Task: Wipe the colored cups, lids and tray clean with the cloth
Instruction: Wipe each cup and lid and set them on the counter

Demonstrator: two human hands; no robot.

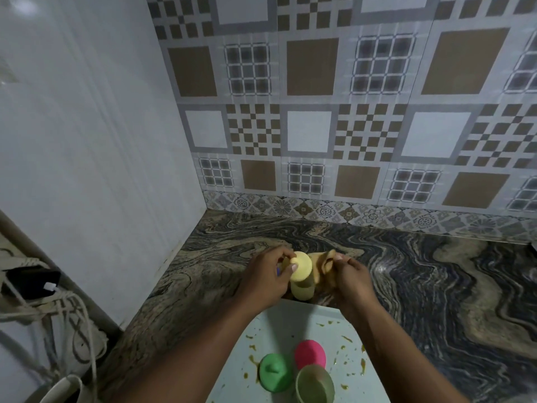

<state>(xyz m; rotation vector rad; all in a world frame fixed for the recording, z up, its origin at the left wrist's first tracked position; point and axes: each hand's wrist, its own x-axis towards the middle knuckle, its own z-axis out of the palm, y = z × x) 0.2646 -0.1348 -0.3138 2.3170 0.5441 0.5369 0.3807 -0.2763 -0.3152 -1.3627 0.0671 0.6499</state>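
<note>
- Above the swirled dark-and-tan stone countertop point(406, 286), just beyond the far edge of the tray, both bare hands meet around one cup.
- The left hand point(266, 279) is curled around a pale yellow plastic cup point(302, 279), fingers wrapped on its left side and the thumb pressed on the flat end that faces the camera; the cup is tilted, lifted off the counter.
- The right hand point(353, 276) has its fingers pinched shut on a crumpled tan cloth point(322, 264), which bunches against the right side of the yellow cup.
- A flat pale blue-white tray point(279, 324) lies near the person, its surface spotted with yellowish-brown smears, most along the left and right edges.
- On the near part of the tray sits a green round lid with a small knob point(274, 373), left of the others.
- A pink round lid point(309, 354) lies just right of and slightly farther than the green one.
- A translucent olive-green cup point(315, 385) stands upright, open end up, nearest the camera, touching or overlapping the pink lid's near edge.
- Patterned brown, grey and white wall tiles point(348, 112) rise behind the counter.
- At the far left, white cords point(66, 315) and a black device point(32, 282) hang beside a plain white wall panel point(87, 141).
</note>
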